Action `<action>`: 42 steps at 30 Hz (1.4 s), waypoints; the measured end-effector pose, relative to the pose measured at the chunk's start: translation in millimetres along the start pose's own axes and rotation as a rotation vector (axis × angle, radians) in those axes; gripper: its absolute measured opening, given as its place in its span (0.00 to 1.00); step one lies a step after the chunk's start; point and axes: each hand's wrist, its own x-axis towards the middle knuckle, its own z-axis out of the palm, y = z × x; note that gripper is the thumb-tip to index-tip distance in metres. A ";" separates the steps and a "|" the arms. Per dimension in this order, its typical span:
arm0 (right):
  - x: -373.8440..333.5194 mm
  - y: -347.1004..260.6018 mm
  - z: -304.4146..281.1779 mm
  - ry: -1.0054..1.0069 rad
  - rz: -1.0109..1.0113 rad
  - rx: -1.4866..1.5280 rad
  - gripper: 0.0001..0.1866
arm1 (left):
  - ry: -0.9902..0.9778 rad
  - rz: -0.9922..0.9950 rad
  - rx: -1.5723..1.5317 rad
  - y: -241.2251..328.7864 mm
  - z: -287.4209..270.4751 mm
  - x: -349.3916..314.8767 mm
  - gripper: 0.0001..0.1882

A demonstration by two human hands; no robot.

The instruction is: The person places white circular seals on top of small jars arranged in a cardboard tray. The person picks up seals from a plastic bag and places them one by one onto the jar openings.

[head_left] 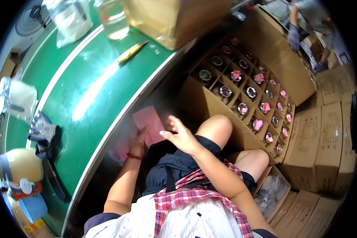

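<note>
My left hand (137, 142), with a dark red bead bracelet at the wrist, holds a pink paper sheet (150, 123) beside the table edge. More pink paper (119, 150) lies under that hand, partly hidden. My right hand (181, 136) is just right of the sheet, over my lap, fingers apart and holding nothing. On the right stands an open cardboard box (222, 119) with a divider grid. Its cells hold several glass vessels with round shiny rims, such as one glass vessel (251, 92). Crumpled pink paper (259, 77) sticks out of some of them.
A green table (103, 85) on the left bears a yellow cutter knife (131, 52), a glove (44, 129), a clear jar of liquid (115, 23) and a carton (162, 20). Closed cartons (305, 139) stand at right. A gloved co-worker's hand (293, 38) shows at upper right.
</note>
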 end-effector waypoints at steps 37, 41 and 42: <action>134.8 -54.5 -223.4 0.201 -0.203 -1.160 0.08 | -0.522 0.778 0.751 28.0 244.9 160.4 0.37; 174.8 -22.0 -216.7 0.199 -0.152 -1.132 0.09 | -0.568 0.636 0.819 -1.1 259.5 178.2 0.25; 176.3 -3.9 -223.1 0.251 -0.192 -1.120 0.10 | -0.538 0.610 0.878 3.7 271.6 169.5 0.23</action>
